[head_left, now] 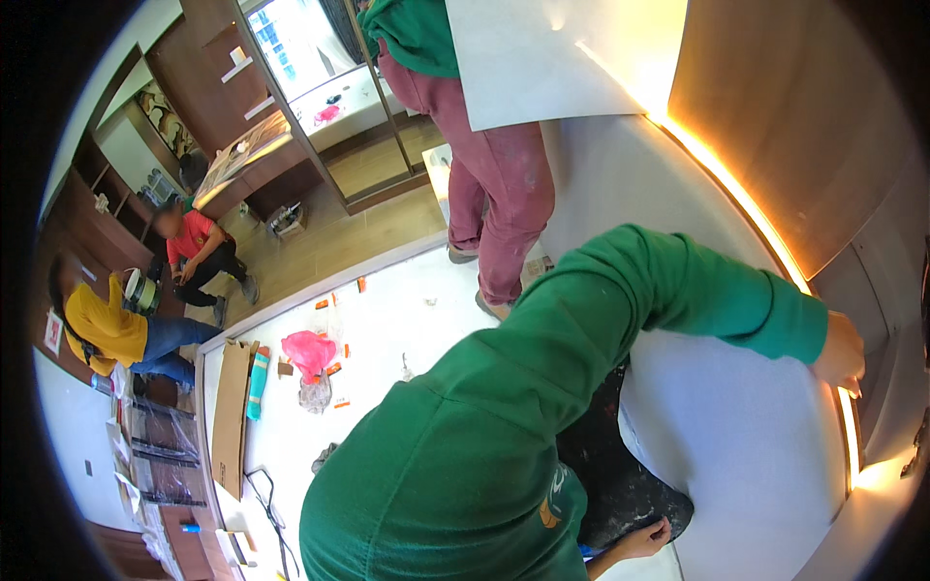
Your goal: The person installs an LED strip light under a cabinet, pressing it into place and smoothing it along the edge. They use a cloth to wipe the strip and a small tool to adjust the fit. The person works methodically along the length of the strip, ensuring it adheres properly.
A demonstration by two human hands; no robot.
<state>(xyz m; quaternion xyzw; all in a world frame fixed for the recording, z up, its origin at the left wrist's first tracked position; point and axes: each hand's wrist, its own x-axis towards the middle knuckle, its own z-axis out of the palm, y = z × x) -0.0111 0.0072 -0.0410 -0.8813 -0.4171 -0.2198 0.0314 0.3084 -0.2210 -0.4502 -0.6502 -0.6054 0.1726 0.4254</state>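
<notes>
My left arm, in a green sleeve, reaches across to the right. Its hand (839,356) has curled fingers closed at the glowing LED light strip (851,431), which runs along the edge of a brown wood panel (790,126); the hand covers part of the strip. Low in the view, my right hand (643,538) is beside my bent knee (620,474) in dark, stained trousers. Its fingertips are pressed together, and whatever they hold is too small to make out. A pale curved surface (746,436) lies between the two hands.
A co-worker in maroon trousers (504,184) stands close ahead, by a white sheet (552,58). On the white floor lie a pink bag (310,355), a flattened cardboard box (232,416), a turquoise roll (258,382) and orange scraps. Two people (199,247) (111,324) are at the far left.
</notes>
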